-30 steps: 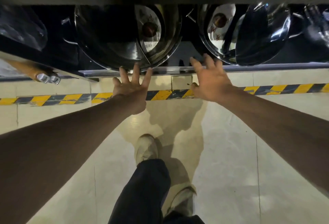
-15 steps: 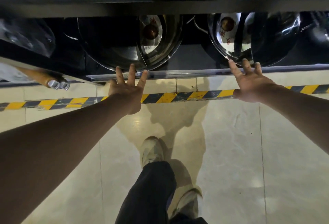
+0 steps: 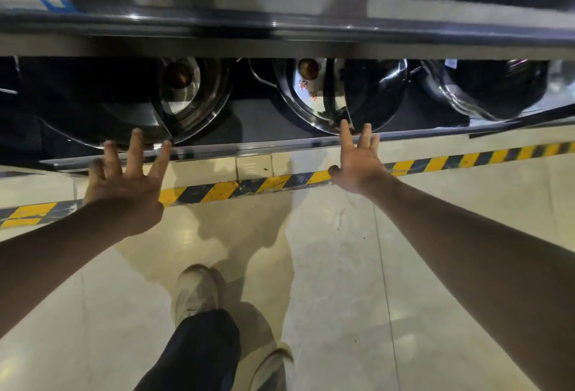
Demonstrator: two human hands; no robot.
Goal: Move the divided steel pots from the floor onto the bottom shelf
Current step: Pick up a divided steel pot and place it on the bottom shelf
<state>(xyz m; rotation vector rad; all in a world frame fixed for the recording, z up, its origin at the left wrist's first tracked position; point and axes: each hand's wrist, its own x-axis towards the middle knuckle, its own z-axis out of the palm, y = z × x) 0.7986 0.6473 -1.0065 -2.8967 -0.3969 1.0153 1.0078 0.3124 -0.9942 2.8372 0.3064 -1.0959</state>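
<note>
Three pots [image 3: 339,95] on bottom shelf [image 3: 280,145] | striped tape [image 3: 217,191] | tiled floor [image 3: 342,281]

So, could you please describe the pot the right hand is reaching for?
Look along the bottom shelf behind the striped floor tape. Three pots sit there; it is the middle pot, at the right hand, with a red-printed label inside its left half.
</note>
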